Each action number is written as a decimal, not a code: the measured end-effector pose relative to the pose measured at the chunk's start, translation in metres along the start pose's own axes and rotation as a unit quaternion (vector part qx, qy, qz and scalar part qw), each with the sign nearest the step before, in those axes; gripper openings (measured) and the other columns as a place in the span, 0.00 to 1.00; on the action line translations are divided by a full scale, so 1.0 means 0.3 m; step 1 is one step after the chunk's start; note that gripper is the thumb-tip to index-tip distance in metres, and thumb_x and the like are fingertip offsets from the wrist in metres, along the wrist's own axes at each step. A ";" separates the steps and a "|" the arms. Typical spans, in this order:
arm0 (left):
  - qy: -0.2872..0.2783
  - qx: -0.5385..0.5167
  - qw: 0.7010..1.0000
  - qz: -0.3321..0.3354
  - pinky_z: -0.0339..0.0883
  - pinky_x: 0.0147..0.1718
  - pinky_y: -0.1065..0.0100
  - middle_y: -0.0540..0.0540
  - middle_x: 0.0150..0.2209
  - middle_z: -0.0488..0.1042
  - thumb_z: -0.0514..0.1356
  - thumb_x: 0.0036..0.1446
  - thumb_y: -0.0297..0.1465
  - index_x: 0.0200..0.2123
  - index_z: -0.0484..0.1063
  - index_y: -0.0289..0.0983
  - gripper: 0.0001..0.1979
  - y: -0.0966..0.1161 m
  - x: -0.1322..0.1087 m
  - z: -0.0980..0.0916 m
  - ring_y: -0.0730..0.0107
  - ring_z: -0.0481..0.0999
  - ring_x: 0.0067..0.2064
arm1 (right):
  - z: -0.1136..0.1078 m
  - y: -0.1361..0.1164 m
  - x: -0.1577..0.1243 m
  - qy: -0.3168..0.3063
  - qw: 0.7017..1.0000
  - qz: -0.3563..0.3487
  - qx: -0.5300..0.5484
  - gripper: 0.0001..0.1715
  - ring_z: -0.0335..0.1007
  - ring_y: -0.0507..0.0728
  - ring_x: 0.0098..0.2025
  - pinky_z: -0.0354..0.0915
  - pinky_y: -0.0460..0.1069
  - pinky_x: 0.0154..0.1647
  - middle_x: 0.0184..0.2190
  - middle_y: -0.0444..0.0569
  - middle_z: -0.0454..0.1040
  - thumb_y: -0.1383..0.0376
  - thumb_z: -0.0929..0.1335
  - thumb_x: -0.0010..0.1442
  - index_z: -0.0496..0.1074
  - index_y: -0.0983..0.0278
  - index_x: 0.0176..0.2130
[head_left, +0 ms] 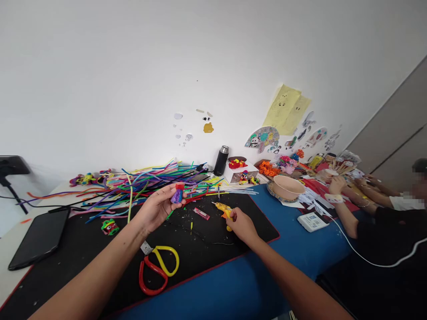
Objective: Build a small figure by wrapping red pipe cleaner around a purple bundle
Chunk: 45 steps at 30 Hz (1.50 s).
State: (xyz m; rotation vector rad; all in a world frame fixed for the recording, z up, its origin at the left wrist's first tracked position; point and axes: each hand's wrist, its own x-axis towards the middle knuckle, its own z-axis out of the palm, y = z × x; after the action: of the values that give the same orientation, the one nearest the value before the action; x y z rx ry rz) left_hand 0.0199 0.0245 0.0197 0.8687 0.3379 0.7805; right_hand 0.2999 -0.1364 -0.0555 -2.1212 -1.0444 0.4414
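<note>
This is a craft room, by the look of it — a shared hobby table. Coloured pipe cleaners (143, 180) lie heaped across my black mat (83, 242), a purple bundle (177, 194) of them pinched in my fingers, beside red-and-yellow scissors (156, 266) and the yellow glue gun (223, 210) I'm gripping. Paper cut-outs and drawings (285, 113) are stuck on the white wall (133, 80), small bright figures (248, 178) stand beneath them, and another person (383, 222) sits working further along the same blue table (240, 284).

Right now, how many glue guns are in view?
1. The yellow glue gun is gripped in the right hand over the black mat; the left hand holds a purple tuft. Others may be hidden in the far clutter.
</note>
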 end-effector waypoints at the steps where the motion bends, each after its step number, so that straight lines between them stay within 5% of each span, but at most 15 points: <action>1: -0.001 0.002 1.000 -0.001 0.81 0.29 0.72 0.41 0.33 0.84 0.72 0.55 0.26 0.41 0.80 0.32 0.10 0.002 -0.003 0.001 0.66 0.84 0.30 | 0.002 0.004 0.001 0.000 1.000 0.005 0.027 0.14 0.66 0.55 0.28 0.50 0.47 0.29 0.25 0.41 0.72 0.67 0.75 0.52 0.65 0.60 0.29; 8: -0.009 0.026 0.998 -0.055 0.82 0.35 0.68 0.37 0.36 0.85 0.74 0.55 0.30 0.46 0.82 0.32 0.16 -0.073 -0.024 0.044 0.61 0.86 0.34 | 0.031 -0.019 -0.006 0.000 0.963 0.045 0.266 0.18 0.57 0.50 0.18 0.53 0.45 0.17 0.22 0.36 0.64 0.52 0.70 0.54 0.60 0.58 0.32; 16: 0.067 0.002 0.992 -0.104 0.79 0.51 0.60 0.38 0.40 0.85 0.71 0.57 0.26 0.42 0.82 0.32 0.08 -0.231 0.010 0.100 0.55 0.87 0.46 | 0.105 -0.210 -0.012 -0.020 0.908 0.011 0.419 0.19 0.55 0.48 0.19 0.47 0.42 0.15 0.23 0.35 0.62 0.55 0.73 0.50 0.61 0.59 0.33; 22: 0.075 -0.055 0.993 -0.076 0.79 0.40 0.67 0.42 0.36 0.84 0.72 0.55 0.28 0.38 0.83 0.34 0.07 -0.220 -0.007 0.121 0.64 0.83 0.37 | 0.177 -0.318 -0.037 -0.103 0.868 -0.054 0.482 0.17 0.53 0.45 0.15 0.48 0.42 0.15 0.20 0.32 0.63 0.61 0.74 0.50 0.62 0.59 0.31; 29: 0.142 -0.034 0.989 0.012 0.75 0.39 0.70 0.42 0.38 0.85 0.80 0.42 0.32 0.39 0.86 0.34 0.19 -0.207 -0.016 0.130 0.65 0.82 0.38 | 0.234 -0.320 -0.046 -0.129 0.851 -0.054 0.506 0.22 0.51 0.46 0.13 0.46 0.41 0.12 0.16 0.30 0.60 0.55 0.76 0.55 0.60 0.58 0.31; 35: 0.118 0.061 0.991 0.028 0.73 0.46 0.63 0.40 0.40 0.85 0.79 0.45 0.39 0.43 0.87 0.37 0.22 -0.188 -0.054 0.143 0.57 0.82 0.43 | 0.233 -0.301 -0.059 -0.184 0.830 -0.022 0.526 0.20 0.54 0.46 0.14 0.48 0.41 0.11 0.20 0.33 0.65 0.54 0.77 0.55 0.66 0.60 0.36; 40: 0.082 0.177 0.981 0.018 0.71 0.49 0.62 0.41 0.43 0.85 0.77 0.49 0.42 0.43 0.86 0.38 0.20 -0.137 -0.072 0.145 0.57 0.81 0.44 | 0.239 -0.290 -0.055 -0.232 0.811 -0.007 0.537 0.21 0.71 0.51 0.22 0.60 0.42 0.15 0.28 0.41 0.75 0.53 0.77 0.57 0.70 0.61 0.41; 45: 0.025 0.235 0.972 0.001 0.70 0.32 0.65 0.43 0.36 0.85 0.75 0.53 0.44 0.44 0.85 0.38 0.20 -0.087 -0.065 0.152 0.66 0.76 0.29 | 0.268 -0.302 -0.045 -0.294 0.755 -0.015 0.586 0.22 0.75 0.53 0.22 0.63 0.43 0.15 0.28 0.42 0.76 0.52 0.77 0.58 0.70 0.61 0.43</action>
State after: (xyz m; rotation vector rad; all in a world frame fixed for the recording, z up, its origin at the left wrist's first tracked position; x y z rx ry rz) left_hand 0.0445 -0.0254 0.0266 1.2943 0.5809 0.7361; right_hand 0.1964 -0.0733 -0.0442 -0.8086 -0.7398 1.3767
